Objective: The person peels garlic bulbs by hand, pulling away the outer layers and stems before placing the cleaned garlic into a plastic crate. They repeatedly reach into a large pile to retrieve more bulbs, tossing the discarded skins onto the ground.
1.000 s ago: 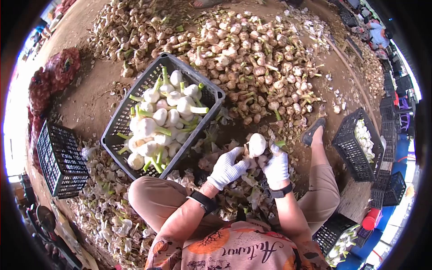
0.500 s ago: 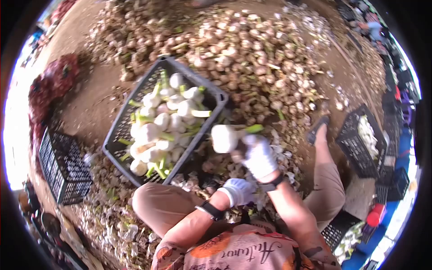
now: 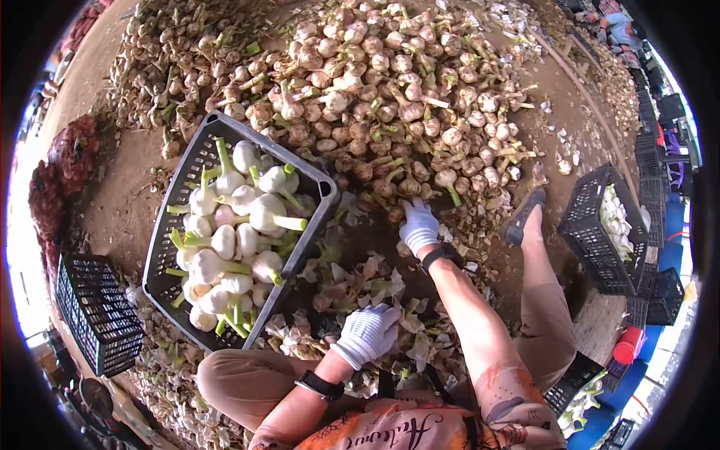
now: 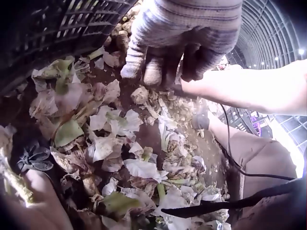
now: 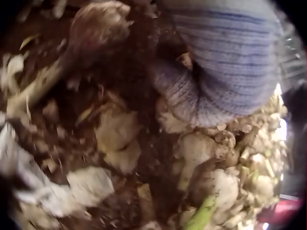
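My left hand (image 3: 367, 334), in a striped white glove, hovers low over the peelings (image 3: 356, 285), its fingers loosely bent and nothing in them. The left wrist view has the same glove (image 4: 187, 28) above dry, papery skins (image 4: 144, 170). My gloved right hand (image 3: 420, 225) reaches out to the near edge of the heap of unpeeled garlic bulbs (image 3: 409, 112), fingertips down among them. In the right wrist view its fingers (image 5: 192, 108) bend inward beside dirt-covered bulbs (image 5: 196, 146); I cannot tell whether they grip one. Cleaned white bulbs with green stems (image 3: 225, 240) fill a crate (image 3: 274, 306) at left.
An upright black crate (image 3: 101, 315) stands at far left near red mesh sacks (image 3: 71, 161). On the right is another crate (image 3: 592, 247) with white garlic, past the outstretched foot (image 3: 525, 217). Bent knees (image 3: 236, 382) flank the peelings.
A cleaned white bulb was held between both hands, then carried left toward the crate by the right hand. Now that hand is at the heap without it; the left hand has dropped back over the peelings.
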Tool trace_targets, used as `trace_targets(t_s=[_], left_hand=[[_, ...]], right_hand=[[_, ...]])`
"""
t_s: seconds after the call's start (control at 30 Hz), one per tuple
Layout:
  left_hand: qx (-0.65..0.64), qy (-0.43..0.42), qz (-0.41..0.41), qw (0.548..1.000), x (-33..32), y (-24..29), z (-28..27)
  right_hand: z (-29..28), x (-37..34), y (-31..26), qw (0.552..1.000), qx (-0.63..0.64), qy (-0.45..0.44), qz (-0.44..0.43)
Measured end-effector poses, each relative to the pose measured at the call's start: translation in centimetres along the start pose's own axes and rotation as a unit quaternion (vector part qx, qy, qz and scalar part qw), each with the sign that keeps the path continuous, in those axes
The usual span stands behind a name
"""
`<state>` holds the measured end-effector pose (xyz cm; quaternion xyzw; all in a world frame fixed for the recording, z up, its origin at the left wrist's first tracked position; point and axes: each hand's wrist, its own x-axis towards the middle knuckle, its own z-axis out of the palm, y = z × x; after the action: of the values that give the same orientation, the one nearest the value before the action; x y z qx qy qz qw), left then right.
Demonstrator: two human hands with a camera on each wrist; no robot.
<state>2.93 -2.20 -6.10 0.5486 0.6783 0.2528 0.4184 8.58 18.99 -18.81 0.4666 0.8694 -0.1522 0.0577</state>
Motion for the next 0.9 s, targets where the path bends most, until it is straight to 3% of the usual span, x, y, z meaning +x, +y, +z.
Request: trace_targets(t_s=[0.07, 0.17, 0.2, 0.27, 0.3, 0.33, 0.37, 0.4, 0.43, 0.47, 0.5, 0.53, 0.6, 0.67, 0.7, 0.73, 0.77, 0.8, 0.83, 0.87, 0.9], left_hand=[[-0.004, 0.007, -0.015, 1.000, 0.0, -0.4, 0.1], [-0.001, 0.002, -0.032, 0.999, 0.1, -0.2, -0.6], [-0.005, 0.011, -0.044, 0.999, 0.1, 0.0, -0.9], [-0.011, 0.022, -0.053, 0.998, 0.5, 0.0, -1.2], [-0.049, 0.045, -0.049, 0.997, 0.6, 0.0, -1.1], [-0.085, 0.065, -0.046, 0.993, 0.5, 0.1, -1.0], [-0.101, 0.046, -0.065, 0.992, 0.5, -0.4, -0.7], [-0.102, 0.046, -0.067, 0.992, 0.6, -0.3, -0.7], [-0.127, 0.102, -0.077, 0.984, 0.9, -0.2, -0.8], [-0.150, 0.157, -0.088, 0.972, 1.0, -0.1, -1.0], [-0.180, 0.173, -0.084, 0.965, 1.1, -0.5, -0.7], [-0.208, 0.190, -0.078, 0.956, 1.2, -1.1, -0.1], [-0.197, 0.214, -0.059, 0.955, 1.2, -1.1, 0.0], [-0.511, 0.145, -0.119, 0.839, 1.2, 0.4, -1.4], [-0.536, 0.155, -0.119, 0.821, 1.2, 0.7, -1.6], [-0.535, 0.153, -0.111, 0.824, 1.0, 1.1, -1.9], [-0.440, 0.165, -0.103, 0.877, 0.7, 1.5, -2.2], [-0.341, 0.175, -0.089, 0.920, 0.6, 2.0, -2.3], [-0.300, 0.188, -0.080, 0.932, 0.5, 1.9, -1.5], [-0.134, 0.224, 0.001, 0.965, 0.5, 1.9, -1.6], [-0.073, 0.241, -0.001, 0.968, 0.5, 3.7, -2.4]], right_hand=[[0.3, 1.0, 0.0, 0.997, -0.058, -0.039, -0.019], [-1.4, 1.5, 1.0, 0.986, -0.085, -0.113, 0.090], [-1.8, 0.9, 2.2, 0.991, -0.020, -0.072, 0.108], [-3.6, 0.2, 3.2, 0.967, 0.098, -0.107, 0.210], [1.0, 0.0, 7.2, 0.961, 0.166, -0.092, 0.201], [1.1, -1.3, 7.5, 0.960, 0.163, -0.095, 0.205], [0.9, -2.2, 7.5, 0.911, 0.349, -0.087, 0.203], [-0.6, -3.3, 6.3, 0.828, 0.522, -0.078, 0.193], [-2.5, -5.2, 5.3, 0.762, 0.580, -0.161, 0.239], [-5.2, -6.4, 3.3, 0.797, 0.501, -0.214, 0.261], [-4.8, -7.9, 2.6, 0.666, 0.710, -0.203, 0.105], [-4.5, -9.4, 1.7, 0.640, 0.740, -0.199, 0.060], [-6.7, -11.7, -0.6, 0.658, 0.719, -0.225, 0.010], [-9.9, -13.5, -2.1, 0.657, 0.722, -0.212, 0.037], [-11.0, -14.1, -2.5, 0.610, 0.763, -0.195, 0.084], [-11.7, -14.5, -2.8, 0.559, 0.800, -0.176, 0.130], [-11.7, -14.8, -3.1, 0.582, 0.782, -0.145, 0.169], [-12.5, -15.2, -4.5, 0.559, 0.806, -0.089, 0.173], [-12.2, -15.6, -4.9, 0.553, 0.815, -0.065, 0.161], [-11.6, -15.9, -4.9, 0.551, 0.821, -0.034, 0.144], [-11.3, -16.1, -5.1, 0.564, 0.812, -0.006, 0.150]])
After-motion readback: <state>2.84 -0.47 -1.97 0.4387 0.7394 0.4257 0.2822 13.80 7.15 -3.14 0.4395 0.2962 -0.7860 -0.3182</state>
